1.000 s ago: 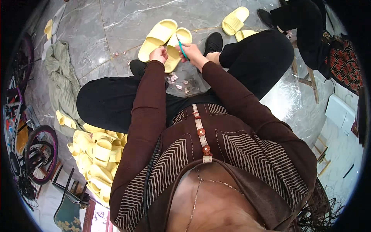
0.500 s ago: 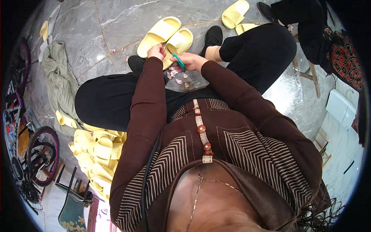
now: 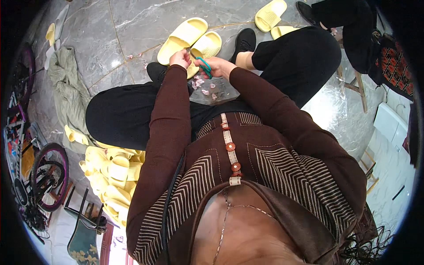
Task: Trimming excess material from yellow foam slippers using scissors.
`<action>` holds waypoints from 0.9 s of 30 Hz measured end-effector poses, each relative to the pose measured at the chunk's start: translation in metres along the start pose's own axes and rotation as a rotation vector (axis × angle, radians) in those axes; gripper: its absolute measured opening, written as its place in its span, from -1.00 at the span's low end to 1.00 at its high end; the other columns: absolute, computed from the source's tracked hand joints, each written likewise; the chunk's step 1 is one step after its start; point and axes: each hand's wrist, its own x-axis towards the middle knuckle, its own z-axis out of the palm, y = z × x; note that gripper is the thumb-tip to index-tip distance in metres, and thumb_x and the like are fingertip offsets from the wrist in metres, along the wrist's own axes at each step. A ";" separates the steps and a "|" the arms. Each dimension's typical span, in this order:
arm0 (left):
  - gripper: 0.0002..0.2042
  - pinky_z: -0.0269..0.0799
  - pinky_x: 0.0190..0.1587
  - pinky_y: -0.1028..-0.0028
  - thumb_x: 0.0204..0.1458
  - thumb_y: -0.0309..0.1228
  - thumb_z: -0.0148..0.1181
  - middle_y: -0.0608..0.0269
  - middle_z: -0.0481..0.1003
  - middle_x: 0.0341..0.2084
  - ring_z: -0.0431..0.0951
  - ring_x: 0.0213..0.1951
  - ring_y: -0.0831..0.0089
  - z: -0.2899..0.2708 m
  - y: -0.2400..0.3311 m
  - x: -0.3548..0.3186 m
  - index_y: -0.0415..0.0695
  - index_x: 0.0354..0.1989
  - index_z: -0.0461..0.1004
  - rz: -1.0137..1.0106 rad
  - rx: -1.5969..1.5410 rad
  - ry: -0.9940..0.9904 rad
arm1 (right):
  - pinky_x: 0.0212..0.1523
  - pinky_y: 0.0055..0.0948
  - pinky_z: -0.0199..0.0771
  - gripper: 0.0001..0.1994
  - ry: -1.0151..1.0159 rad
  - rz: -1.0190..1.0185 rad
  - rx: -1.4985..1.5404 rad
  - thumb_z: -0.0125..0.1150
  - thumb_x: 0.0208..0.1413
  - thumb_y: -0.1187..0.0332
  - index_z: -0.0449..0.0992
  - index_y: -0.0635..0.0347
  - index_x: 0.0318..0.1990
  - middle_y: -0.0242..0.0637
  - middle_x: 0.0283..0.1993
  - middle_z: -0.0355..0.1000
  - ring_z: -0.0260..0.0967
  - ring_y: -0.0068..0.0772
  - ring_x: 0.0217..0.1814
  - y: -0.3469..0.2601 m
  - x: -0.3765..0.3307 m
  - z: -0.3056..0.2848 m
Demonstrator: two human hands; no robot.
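Note:
Between my knees, my left hand (image 3: 179, 58) is closed at the left edge of a yellow slide slipper (image 3: 208, 44). My right hand (image 3: 216, 67) grips scissors with teal handles (image 3: 204, 67). Their blades angle up and left across the slipper, with the tips close to my left fingers. The handles look spread apart. Just beyond my left hand, another yellow slipper (image 3: 174, 43) lies on the floor, sole down. Small pinkish scraps (image 3: 198, 82) are scattered on the floor below my hands. My left fingertips are partly hidden.
A heap of yellow slippers (image 3: 115, 176) sits beside my left thigh. Grey-green cloth (image 3: 66, 84) lies at the left, with a bicycle (image 3: 48, 176) farther out. More yellow slippers (image 3: 270, 16) lie at the far right, near another person's dark-clothed leg (image 3: 342, 15) and a wooden stool (image 3: 355, 86).
The scissors have swung and their handles have spread, so the blades now reach farther up and left beside my left fingers. Both hands stay almost in place.

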 end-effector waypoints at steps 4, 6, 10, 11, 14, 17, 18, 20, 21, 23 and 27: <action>-0.94 0.31 -0.45 0.31 -0.06 -0.44 0.03 0.26 0.34 -0.62 0.34 -0.56 0.40 -0.003 0.000 0.003 -0.14 -0.45 0.37 0.013 -0.002 -0.028 | -0.59 -0.46 0.21 -0.78 -0.008 -0.016 0.036 0.18 -0.07 0.11 0.40 0.01 -0.45 -0.45 -0.60 0.25 0.20 -0.51 -0.59 0.004 0.001 0.002; -0.95 0.31 -0.44 0.34 -0.04 -0.45 0.02 0.27 0.35 -0.61 0.34 -0.55 0.41 0.003 0.000 0.001 -0.13 -0.44 0.37 -0.004 -0.004 -0.028 | -0.60 -0.47 0.18 -0.78 -0.043 -0.038 0.061 0.17 -0.07 0.09 0.41 -0.01 -0.46 -0.47 -0.60 0.24 0.18 -0.52 -0.60 0.006 0.003 0.000; -0.96 0.30 -0.40 0.40 -0.01 -0.46 0.01 0.28 0.37 -0.59 0.33 -0.52 0.43 0.005 0.001 0.000 -0.10 -0.40 0.37 -0.031 -0.026 0.004 | -0.61 -0.46 0.17 -0.79 -0.036 -0.010 0.094 0.17 -0.07 0.09 0.41 -0.03 -0.47 -0.48 -0.60 0.23 0.18 -0.52 -0.60 0.005 0.003 0.000; -0.96 0.30 -0.41 0.41 -0.01 -0.47 0.01 0.28 0.37 -0.58 0.33 -0.53 0.43 0.005 0.001 0.000 -0.11 -0.40 0.37 -0.032 -0.034 0.020 | -0.61 -0.46 0.17 -0.79 -0.037 -0.008 0.093 0.17 -0.07 0.09 0.41 -0.03 -0.47 -0.48 -0.60 0.23 0.18 -0.52 -0.60 0.006 0.002 0.001; -0.96 0.30 -0.41 0.42 -0.01 -0.47 0.01 0.27 0.37 -0.58 0.33 -0.53 0.43 0.004 0.003 0.002 -0.11 -0.39 0.37 -0.033 -0.042 0.025 | -0.60 -0.46 0.17 -0.80 -0.036 -0.015 0.102 0.16 -0.07 0.08 0.41 -0.04 -0.47 -0.48 -0.59 0.22 0.18 -0.52 -0.59 0.012 -0.003 0.007; -0.96 0.30 -0.42 0.42 -0.01 -0.47 0.00 0.28 0.37 -0.58 0.34 -0.53 0.43 0.000 0.002 0.005 -0.11 -0.39 0.37 -0.028 -0.043 0.007 | -0.60 -0.45 0.18 -0.80 -0.038 0.007 0.101 0.16 -0.07 0.09 0.40 -0.04 -0.48 -0.49 -0.58 0.22 0.18 -0.52 -0.59 0.006 -0.002 0.010; -0.96 0.31 -0.42 0.42 -0.01 -0.47 0.00 0.28 0.37 -0.58 0.34 -0.52 0.43 0.003 0.002 0.004 -0.11 -0.39 0.37 -0.035 -0.043 0.014 | -0.60 -0.45 0.18 -0.80 -0.036 0.015 0.101 0.16 -0.07 0.09 0.40 -0.04 -0.48 -0.49 -0.57 0.22 0.18 -0.52 -0.59 0.004 -0.002 0.009; -0.95 0.31 -0.42 0.42 -0.01 -0.46 0.00 0.29 0.37 -0.58 0.34 -0.52 0.43 0.007 0.001 0.003 -0.11 -0.39 0.38 -0.049 -0.044 0.029 | -0.61 -0.46 0.19 -0.77 -0.042 -0.003 0.110 0.19 -0.09 0.09 0.38 -0.01 -0.51 -0.47 -0.60 0.22 0.18 -0.51 -0.61 -0.001 -0.001 0.006; -0.95 0.31 -0.42 0.42 -0.01 -0.46 0.00 0.29 0.37 -0.58 0.34 -0.52 0.43 0.007 0.001 0.003 -0.11 -0.39 0.38 -0.050 -0.044 0.029 | -0.63 -0.46 0.19 -0.74 -0.048 -0.020 0.119 0.21 -0.11 0.09 0.36 0.02 -0.54 -0.46 -0.63 0.22 0.17 -0.50 -0.64 -0.003 -0.001 0.005; -0.94 0.32 -0.41 0.42 0.00 -0.44 -0.01 0.29 0.38 -0.58 0.35 -0.51 0.43 0.007 0.000 0.003 -0.11 -0.39 0.38 -0.053 -0.034 -0.014 | -0.64 -0.47 0.19 -0.71 -0.056 -0.036 0.128 0.24 -0.14 0.09 0.34 0.06 -0.58 -0.44 -0.66 0.22 0.16 -0.49 -0.67 -0.006 -0.001 0.003; -0.95 0.33 -0.41 0.40 -0.02 -0.45 0.00 0.30 0.38 -0.59 0.35 -0.54 0.43 0.000 0.000 0.004 -0.10 -0.40 0.39 -0.056 -0.034 -0.025 | -0.66 -0.53 0.17 -0.74 0.034 -0.121 -0.020 0.23 -0.13 0.12 0.35 0.06 -0.55 -0.44 -0.67 0.22 0.15 -0.50 -0.69 -0.010 -0.002 0.001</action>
